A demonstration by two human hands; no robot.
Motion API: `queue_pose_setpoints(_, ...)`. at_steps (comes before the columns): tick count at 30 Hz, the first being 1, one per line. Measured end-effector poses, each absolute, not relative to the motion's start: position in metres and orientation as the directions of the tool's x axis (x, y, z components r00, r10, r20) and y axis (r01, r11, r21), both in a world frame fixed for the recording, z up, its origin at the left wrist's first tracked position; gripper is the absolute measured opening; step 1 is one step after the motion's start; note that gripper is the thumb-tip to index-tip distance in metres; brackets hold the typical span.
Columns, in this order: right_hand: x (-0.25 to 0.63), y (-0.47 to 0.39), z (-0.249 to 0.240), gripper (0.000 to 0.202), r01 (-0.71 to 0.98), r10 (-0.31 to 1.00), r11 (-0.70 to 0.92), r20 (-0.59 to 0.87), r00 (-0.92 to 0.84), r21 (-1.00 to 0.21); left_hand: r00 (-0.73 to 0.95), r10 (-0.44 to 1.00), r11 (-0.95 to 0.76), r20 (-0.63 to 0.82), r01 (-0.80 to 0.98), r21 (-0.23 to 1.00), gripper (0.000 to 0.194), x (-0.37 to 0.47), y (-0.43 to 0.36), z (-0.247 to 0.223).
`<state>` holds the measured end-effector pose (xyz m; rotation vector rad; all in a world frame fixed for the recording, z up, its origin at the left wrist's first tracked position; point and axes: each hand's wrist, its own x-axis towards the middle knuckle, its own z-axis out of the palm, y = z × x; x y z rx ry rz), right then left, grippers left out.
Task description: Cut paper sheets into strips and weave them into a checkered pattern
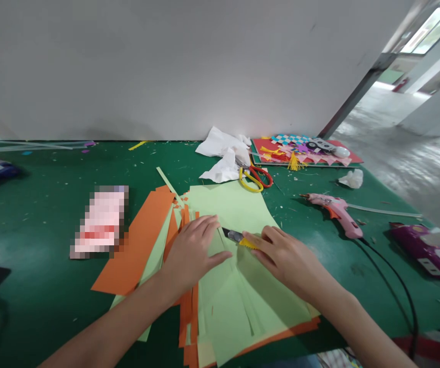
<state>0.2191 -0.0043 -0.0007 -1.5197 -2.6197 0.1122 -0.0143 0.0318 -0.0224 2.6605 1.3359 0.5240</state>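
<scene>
Light-green paper sheets [229,197] are lying in a loose, overlapping pile at the centre and lower centre of the frame, on a green tabletop [59,204]. Orange paper sheets [135,245] are fanning out to the left and peeking from beneath the pile's lower edge. The left hand [193,245] is resting on the pile with its fingers loosely extended and the thumb spreading aside, apparently gripping nothing. The right hand [287,253] is closing its fingers around a yellow utility knife [247,243], whose dark blade is pointing towards the left fingertips. Scissors [254,190] are lying beyond the pile, beside crumpled white tissue [223,166]; a pink glue gun [343,214] is lying at the right.

The hands seem to be either aligning the blade or cutting; whether it is touching the paper is hard to tell. A controlled stroke would call for steady pressure on the sheets and left fingertips clear of the blade's path.
</scene>
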Motion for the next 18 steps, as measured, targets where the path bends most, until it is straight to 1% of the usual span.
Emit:
queue_pose_setpoints(10, 0.221, -0.007, 0.001, 0.037, 0.865, 0.874, 0.483, 0.025, -0.485, -0.133, 0.540, 0.810, -0.585, 0.228, 0.768, 0.261, 0.054, -0.013, 0.031, -0.020)
queue_pose_setpoints(18, 0.215, -0.017, -0.004, 0.039, 0.888, 0.892, 0.453, 0.044, -0.451, -0.079, 0.553, 0.796, -0.603, 0.244, 0.757, 0.250, 0.053, -0.015, 0.031, -0.022)
